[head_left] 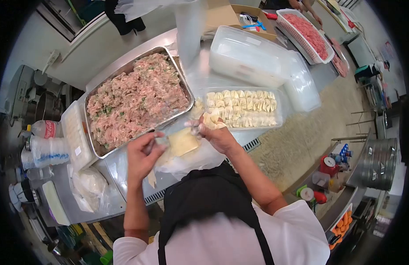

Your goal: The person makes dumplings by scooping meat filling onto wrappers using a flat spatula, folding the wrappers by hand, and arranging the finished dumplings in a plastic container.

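Observation:
Over a stack of pale yellow wrappers [183, 142] on plastic film, both hands are raised. My left hand [144, 154] is at the stack's left side, its fingers curled with thumb and fingertips apart and nothing visible between them. My right hand [215, 134], above the stack's right side, has its fingers closed on folded dumplings [212, 120]. Beyond my left hand lies a metal tray [190, 104] heaped with minced meat filling [136, 97]. To the right, a clear plastic tray [280, 115] holds rows of folded dumplings [240, 106].
Clear plastic bins [246, 55] stand behind the dumpling tray. A white basket of meat [308, 35] is at the back right, near another person's hand [317, 18]. Bottles [45, 129], a lidded container [76, 134] and a plastic bag [89, 185] are on the left.

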A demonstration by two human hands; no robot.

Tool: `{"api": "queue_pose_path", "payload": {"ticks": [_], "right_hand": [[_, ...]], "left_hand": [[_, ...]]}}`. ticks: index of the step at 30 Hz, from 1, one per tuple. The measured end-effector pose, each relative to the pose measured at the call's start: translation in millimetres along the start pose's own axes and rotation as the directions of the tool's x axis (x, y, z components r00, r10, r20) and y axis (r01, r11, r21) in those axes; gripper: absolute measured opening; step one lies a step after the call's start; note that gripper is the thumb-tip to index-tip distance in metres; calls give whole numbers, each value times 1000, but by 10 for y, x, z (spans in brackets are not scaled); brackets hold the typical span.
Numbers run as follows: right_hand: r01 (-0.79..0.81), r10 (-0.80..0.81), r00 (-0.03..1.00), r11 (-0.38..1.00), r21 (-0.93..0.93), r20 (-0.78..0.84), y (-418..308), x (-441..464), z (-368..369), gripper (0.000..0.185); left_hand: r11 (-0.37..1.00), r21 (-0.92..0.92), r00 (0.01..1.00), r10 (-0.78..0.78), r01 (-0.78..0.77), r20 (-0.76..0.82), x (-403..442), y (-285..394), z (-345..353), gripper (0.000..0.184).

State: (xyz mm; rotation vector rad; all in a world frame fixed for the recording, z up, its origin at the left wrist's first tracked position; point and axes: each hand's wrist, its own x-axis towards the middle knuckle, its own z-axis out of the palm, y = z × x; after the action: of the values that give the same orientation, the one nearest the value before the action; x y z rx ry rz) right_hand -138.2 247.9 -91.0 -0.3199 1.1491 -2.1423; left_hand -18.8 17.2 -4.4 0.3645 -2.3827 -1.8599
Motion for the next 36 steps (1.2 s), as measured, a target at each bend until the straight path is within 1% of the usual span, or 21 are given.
{"api": "queue_pose_path", "payload": {"ticks": [2,4,6,7,11,13,15,19,20,21,22,24,26,27,28,29,30,31,33,34,36], "right_hand": [[-9,8,1000,997,73,9,-23,16,201,25],[-21,18,1000,989,149,17,-13,39,280,28],[-111,12,981,850,516,192,23,74,300,41],[-75,23,994,858,509,107,88,95,350,51],[-79,-47,983,760,645,175,358,131,354,49],[-63,152,981,838,542,-122,207,80,604,48],[-39,79,996,805,592,-42,211,45,547,48],[-67,-56,984,760,647,168,277,26,300,42],[-66,-47,987,762,644,156,301,1,257,42],[24,46,992,844,535,-117,183,-4,366,38],[73,95,917,915,396,-388,84,8,425,35],[246,-35,842,913,325,-538,111,36,76,30],[239,-116,872,949,207,-475,-116,-179,-438,36],[192,-118,766,980,50,-632,-256,-243,-583,41],[14,-210,687,961,-275,-695,-376,-266,-759,45],[-199,-324,619,816,-542,-715,-474,-282,-940,50],[-205,-322,616,815,-541,-719,-534,-325,-1158,50],[-312,-422,684,568,-761,-595,-640,-337,-1243,54],[-489,-220,809,264,-832,-545,-878,-421,-1196,58],[-489,-221,809,261,-832,-545,-871,-411,-1200,58],[-428,-225,854,207,-880,-469,-809,-402,-1239,42]], "left_hand": [[985,-155,997,76,-70,33,101,-198,275,23],[973,-223,997,71,-63,29,196,-252,518,24],[956,-289,998,59,-50,21,214,-201,688,26],[951,-309,999,33,-25,22,230,-123,748,28],[951,-310,1000,-6,6,-2,336,-261,858,32],[962,-272,1000,2,-3,-6,320,-312,878,33],[914,-406,999,-10,-9,-43,324,-272,919,30],[900,-434,1000,-26,30,15,321,-262,930,34],[896,-443,999,-34,41,23,322,-287,932,34],[905,-421,998,-47,61,45,321,-277,927,34],[914,-398,996,-57,78,64,318,-268,902,33],[929,-360,996,-67,85,60,313,-297,788,31],[933,-357,997,-65,51,-29,286,-364,651,30],[940,-334,996,-82,63,-42,262,-396,560,30],[939,-338,996,-85,67,-41,244,-438,478,30],[943,-326,993,-96,68,-69,223,-481,401,30],[947,-313,990,-104,69,-96,203,-522,331,29],[946,-314,986,-117,74,-121,182,-567,272,29],[951,-299,982,-131,85,-135,137,-607,149,30],[956,-279,978,-139,91,-154,129,-612,106,30],[957,-275,975,-143,92,-170,120,-637,54,31]]}}
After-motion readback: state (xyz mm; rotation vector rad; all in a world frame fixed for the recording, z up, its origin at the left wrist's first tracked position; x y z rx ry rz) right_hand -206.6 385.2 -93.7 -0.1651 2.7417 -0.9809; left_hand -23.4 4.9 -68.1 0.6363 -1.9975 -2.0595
